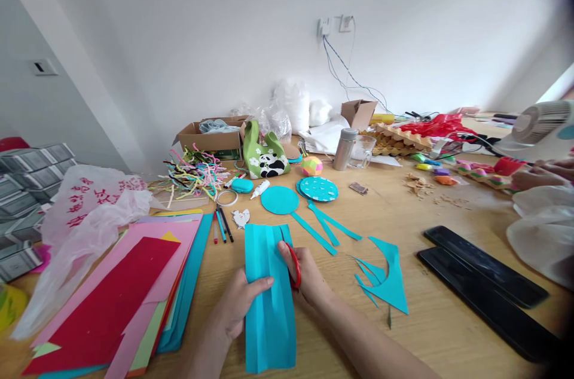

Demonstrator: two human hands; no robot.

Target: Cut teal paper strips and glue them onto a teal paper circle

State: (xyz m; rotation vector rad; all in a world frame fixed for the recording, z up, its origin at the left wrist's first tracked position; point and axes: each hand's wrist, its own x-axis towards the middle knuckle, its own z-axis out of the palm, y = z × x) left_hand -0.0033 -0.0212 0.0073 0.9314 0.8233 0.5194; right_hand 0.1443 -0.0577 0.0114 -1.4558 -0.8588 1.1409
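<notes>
A creased strip of blue paper point(269, 325) is held up in front of me, over the wooden table. My left hand point(244, 298) grips its left side, thumb across the front. My right hand point(307, 271) is closed on red-handled scissors point(295, 265) at the paper's right edge, with the blades near its top right part; most of the blades are hidden. Beyond the paper lie a blue paper circle point(279, 200) and thin blue strips point(334, 225). Blue offcuts point(390, 277) lie to the right of my right hand.
Stacked coloured paper point(116, 301) lies at left. Behind are markers point(223, 223), pipe cleaners point(197, 173), a green panda bag point(265, 155) and a steel bottle point(345, 149). Two black phone-like slabs point(484, 283) lie at right. Another person's hands point(545, 174) show at the far right edge.
</notes>
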